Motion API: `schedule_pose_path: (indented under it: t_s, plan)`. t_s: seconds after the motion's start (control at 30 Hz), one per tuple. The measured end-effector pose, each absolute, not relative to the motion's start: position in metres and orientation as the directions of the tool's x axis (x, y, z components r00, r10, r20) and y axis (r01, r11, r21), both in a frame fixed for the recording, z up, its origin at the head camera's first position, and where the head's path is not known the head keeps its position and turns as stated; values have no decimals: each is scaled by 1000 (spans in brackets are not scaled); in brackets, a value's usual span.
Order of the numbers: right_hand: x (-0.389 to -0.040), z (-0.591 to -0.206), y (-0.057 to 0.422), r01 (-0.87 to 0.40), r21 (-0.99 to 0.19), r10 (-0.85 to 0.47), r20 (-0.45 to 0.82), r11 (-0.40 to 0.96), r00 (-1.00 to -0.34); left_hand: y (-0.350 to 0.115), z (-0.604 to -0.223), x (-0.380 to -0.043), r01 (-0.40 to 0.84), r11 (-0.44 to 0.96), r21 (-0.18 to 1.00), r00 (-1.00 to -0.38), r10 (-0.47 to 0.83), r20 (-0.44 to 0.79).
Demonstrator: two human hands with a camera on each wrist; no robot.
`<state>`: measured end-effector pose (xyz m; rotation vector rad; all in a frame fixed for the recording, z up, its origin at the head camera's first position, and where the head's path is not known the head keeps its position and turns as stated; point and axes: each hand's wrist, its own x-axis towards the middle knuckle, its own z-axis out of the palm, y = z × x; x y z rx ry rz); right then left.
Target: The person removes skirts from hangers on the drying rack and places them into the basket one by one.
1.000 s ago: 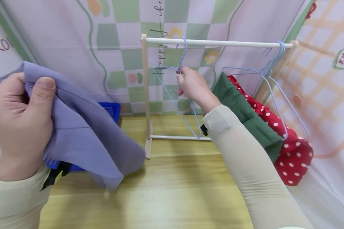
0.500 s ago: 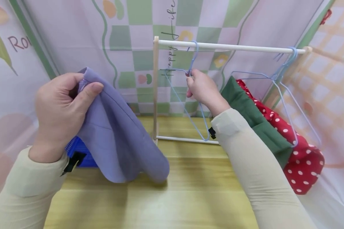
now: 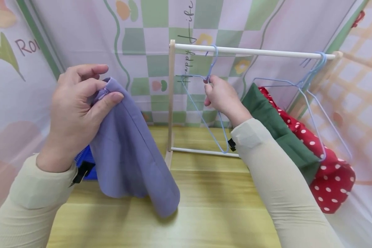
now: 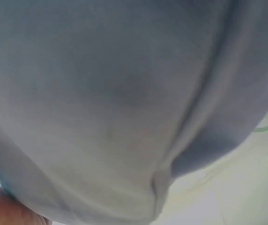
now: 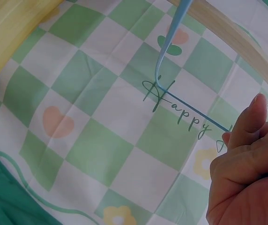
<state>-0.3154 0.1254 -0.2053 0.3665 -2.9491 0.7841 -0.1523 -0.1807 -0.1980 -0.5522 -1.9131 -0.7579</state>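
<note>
In the head view, my left hand [image 3: 75,103] pinches a lavender garment [image 3: 124,151] at its stitched upper edge, between thumb and a bent finger. Another finger stands out above the cloth. The garment hangs in loose folds over the table and fills most of the left wrist view. My right hand [image 3: 223,94] grips a light blue wire hanger [image 3: 216,57] just under its hook, which loops over the rack's top rod. That hanger carries no cloth. From the right wrist view, the hanger's wire [image 5: 192,108] runs into the curled fingers [image 5: 246,173].
At the rack's [image 3: 251,51] right end hang a green garment [image 3: 282,134] and a red polka-dot one [image 3: 334,179] on blue hangers. Behind the lavender cloth, a blue basket [image 3: 86,156] is mostly hidden. Printed curtains enclose the wooden table [image 3: 210,213].
My left hand has moved right, bringing the lavender garment closer to the rack, and one finger has lifted off the cloth. My right hand keeps its grip on the hanger. The head view has shifted slightly.
</note>
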Motion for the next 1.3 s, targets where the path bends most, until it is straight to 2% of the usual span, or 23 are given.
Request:
schedule_pose_path:
  t_s: [0.3, 0.67, 0.97, 1.13, 1.3]
  plan:
    - [-317, -207, 130, -251, -478, -210, 139, 842, -968, -175, -199, -158, 689, 721, 75, -333, 222, 917]
    - [-316, -207, 129, -257, -477, -214, 143, 840, -966, -175, -204, -156, 597, 790, 141, -465, 197, 863]
    - [-317, -207, 126, -256, -480, -214, 140, 839, -967, -176, -208, -158, 478, 876, 58, -472, 201, 858]
    - [-316, -208, 126, -262, -479, -216, 150, 838, -965, -177, -207, -159, 479, 877, 47, -470, 210, 857]
    - [-316, -207, 126, -264, -478, -218, 149, 838, -964, -177, -204, -158, 514, 856, 54, -496, 245, 833]
